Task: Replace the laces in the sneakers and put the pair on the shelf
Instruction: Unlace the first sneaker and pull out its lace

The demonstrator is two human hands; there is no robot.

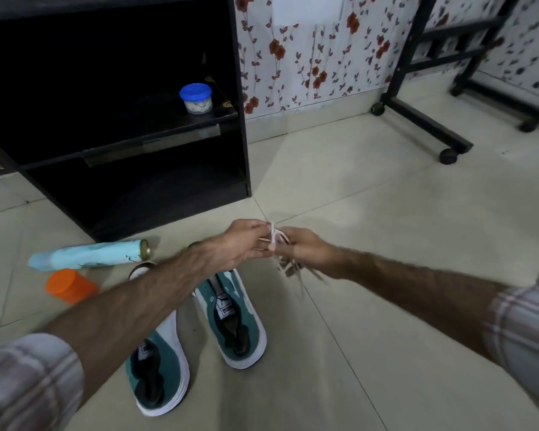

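I see pale, smooth floor tiles (386,244) with a dull sheen, and a dark shelf (240,119) of matt wood-look board. The sneakers (231,321) look like teal suede with white rubber soles; the laces (276,241) are white cloth. The orange jar (70,286) looks plastic.

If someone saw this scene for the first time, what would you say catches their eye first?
Probably the two hands, left hand and right hand, meeting mid-frame above the floor and pinching a bundle of white laces. Just below them, a pair of teal-and-white sneakers stands on the tiles without laces. Behind, a blue-lidded tub stands out on the dark shelf.
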